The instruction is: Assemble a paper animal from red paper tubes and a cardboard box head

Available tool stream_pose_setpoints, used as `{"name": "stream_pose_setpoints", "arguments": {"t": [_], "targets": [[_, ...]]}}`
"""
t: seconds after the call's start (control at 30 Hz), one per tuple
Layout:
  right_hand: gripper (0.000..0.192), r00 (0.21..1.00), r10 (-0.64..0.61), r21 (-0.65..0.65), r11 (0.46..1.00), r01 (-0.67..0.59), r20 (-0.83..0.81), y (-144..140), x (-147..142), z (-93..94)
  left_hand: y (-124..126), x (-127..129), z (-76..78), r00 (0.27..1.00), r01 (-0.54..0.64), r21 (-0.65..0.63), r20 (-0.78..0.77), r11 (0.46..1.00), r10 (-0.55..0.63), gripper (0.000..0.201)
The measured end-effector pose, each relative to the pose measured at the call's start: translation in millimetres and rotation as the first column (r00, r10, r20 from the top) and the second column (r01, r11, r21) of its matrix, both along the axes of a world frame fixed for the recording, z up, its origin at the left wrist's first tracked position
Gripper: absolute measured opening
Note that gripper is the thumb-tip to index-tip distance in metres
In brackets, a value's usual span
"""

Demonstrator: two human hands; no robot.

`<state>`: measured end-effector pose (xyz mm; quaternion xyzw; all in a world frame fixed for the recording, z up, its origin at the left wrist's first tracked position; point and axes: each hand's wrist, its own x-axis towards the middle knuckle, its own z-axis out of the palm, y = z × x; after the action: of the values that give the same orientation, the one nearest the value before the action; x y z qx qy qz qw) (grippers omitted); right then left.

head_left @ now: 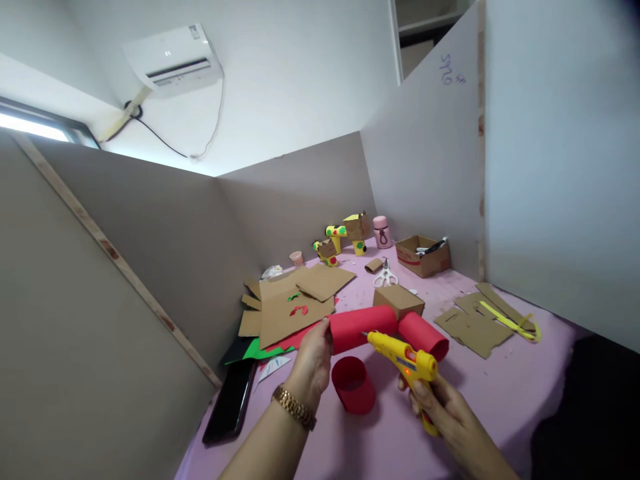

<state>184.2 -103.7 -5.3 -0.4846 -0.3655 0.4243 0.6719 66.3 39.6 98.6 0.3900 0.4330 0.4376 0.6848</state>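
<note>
My left hand (319, 357), with a gold watch at the wrist, is closed on the near end of a long red paper tube (363, 327). My right hand (440, 407) grips a yellow hot glue gun (400, 353) by its handle. The gun's nozzle points left, close to the tube's side; whether it touches I cannot tell. A short red tube (353, 387) stands upright on the table below the long one. Another red tube (424, 335) lies on its side at the right, by a small cardboard box (399, 301).
Flattened cardboard (280, 310) and a black phone (230, 400) lie at left. Cardboard strips (473, 327) lie at right. White-handled scissors (385, 275), an open box (423, 260), a pink flask (382, 232) and yellow decorated models (357, 233) are farther back. Grey partitions (300, 193) enclose the table.
</note>
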Motion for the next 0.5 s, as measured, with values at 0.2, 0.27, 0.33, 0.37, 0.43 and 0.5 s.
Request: {"name": "stream_pose_setpoints", "arguments": {"t": [0.2,0.27,0.33,0.37,0.43,0.5], "targets": [[0.043,0.998,-0.060,0.031,0.998,0.061,-0.027,-2,-2,5.7,-6,-9,8.0,0.967,0.110,0.261,-0.251,0.959,-0.043,0.018],[0.044,0.999,-0.045,0.025,0.999,0.045,-0.027,-3,-2,6.6,-8,-12,12.2,0.952,0.156,0.326,-0.301,0.933,-0.054,0.023],[0.045,0.998,-0.051,0.025,0.998,0.052,-0.035,-4,-1,6.8,-8,-14,15.5,0.941,0.189,0.372,-0.332,0.909,-0.060,0.029],[0.046,0.998,-0.058,0.025,0.998,0.059,-0.039,-4,0,6.6,-7,-14,16.5,0.938,0.202,0.385,-0.341,0.900,-0.064,0.031],[0.048,0.997,-0.064,0.020,0.998,0.064,-0.034,-5,1,5.5,-6,-14,16.5,0.935,0.227,0.388,-0.344,0.893,-0.088,0.031],[0.048,0.999,-0.039,0.019,0.999,0.039,-0.008,-6,2,3.8,-4,-13,14.1,0.937,0.245,0.356,-0.327,0.902,-0.126,0.025]]}}
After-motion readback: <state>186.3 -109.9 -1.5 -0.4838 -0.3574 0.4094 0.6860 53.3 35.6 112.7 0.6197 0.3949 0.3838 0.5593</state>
